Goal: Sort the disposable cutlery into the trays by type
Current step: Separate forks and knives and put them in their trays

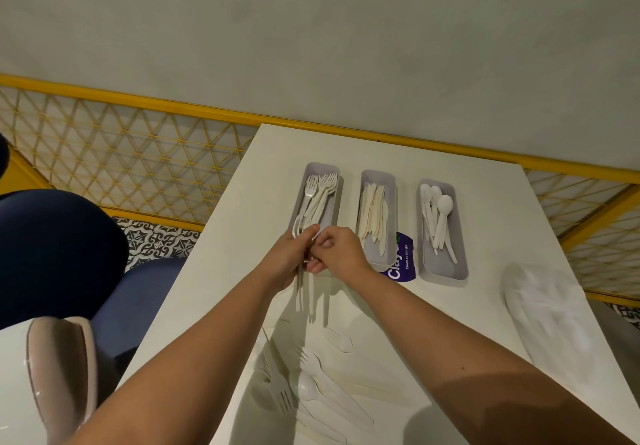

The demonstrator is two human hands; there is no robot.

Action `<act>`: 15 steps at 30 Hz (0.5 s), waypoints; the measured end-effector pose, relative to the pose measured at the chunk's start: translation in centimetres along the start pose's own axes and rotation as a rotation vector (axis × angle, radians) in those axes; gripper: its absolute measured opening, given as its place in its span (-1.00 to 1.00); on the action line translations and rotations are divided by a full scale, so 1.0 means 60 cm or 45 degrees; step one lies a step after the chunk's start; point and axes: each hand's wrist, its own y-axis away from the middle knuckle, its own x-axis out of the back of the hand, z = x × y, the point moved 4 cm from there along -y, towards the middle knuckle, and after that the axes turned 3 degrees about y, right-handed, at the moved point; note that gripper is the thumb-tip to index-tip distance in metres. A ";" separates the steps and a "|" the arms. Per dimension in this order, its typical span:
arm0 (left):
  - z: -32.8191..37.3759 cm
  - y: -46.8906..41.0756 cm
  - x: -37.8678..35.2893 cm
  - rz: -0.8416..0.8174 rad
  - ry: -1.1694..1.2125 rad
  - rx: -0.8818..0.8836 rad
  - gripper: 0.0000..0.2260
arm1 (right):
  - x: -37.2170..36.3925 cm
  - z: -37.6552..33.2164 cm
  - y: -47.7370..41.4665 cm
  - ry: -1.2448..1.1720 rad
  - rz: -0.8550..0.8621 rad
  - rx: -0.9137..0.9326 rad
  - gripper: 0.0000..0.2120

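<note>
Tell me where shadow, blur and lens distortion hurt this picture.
Head view: the arms throw hard shadows over the loose white plastic cutlery pile, muddying its outlines; the crumpled clear plastic bag at right is smeared by blur; the yellow rail bows from wide-angle distortion; the three grey trays, such as the fork tray, stay evenly lit and sharp.

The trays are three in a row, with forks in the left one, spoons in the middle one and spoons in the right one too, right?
Not quite. In the head view the middle tray holds knives, not spoons. Forks fill the left tray, and spoons the right tray.
</note>
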 end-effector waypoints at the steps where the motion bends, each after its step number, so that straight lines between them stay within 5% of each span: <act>1: 0.002 -0.004 0.003 0.040 0.012 0.017 -0.66 | -0.003 0.001 -0.003 -0.047 -0.020 0.006 -0.84; 4: 0.011 -0.014 0.013 0.202 0.047 0.050 -0.79 | -0.004 -0.006 -0.010 0.007 0.071 0.092 -0.97; 6: 0.025 -0.018 0.015 0.258 0.086 0.032 -0.84 | -0.005 -0.006 -0.012 0.073 0.125 0.053 -0.86; 9: 0.048 -0.032 0.021 0.309 0.170 -0.002 -0.82 | -0.021 0.004 -0.015 -0.072 -0.105 -0.195 -0.64; 12: 0.066 -0.051 0.022 0.309 0.353 0.007 -0.81 | -0.033 -0.002 -0.013 -0.419 -0.324 -0.267 -0.70; 15: 0.077 -0.069 0.027 0.266 0.317 -0.005 -0.80 | -0.030 -0.007 -0.024 -0.442 -0.337 -0.202 -0.76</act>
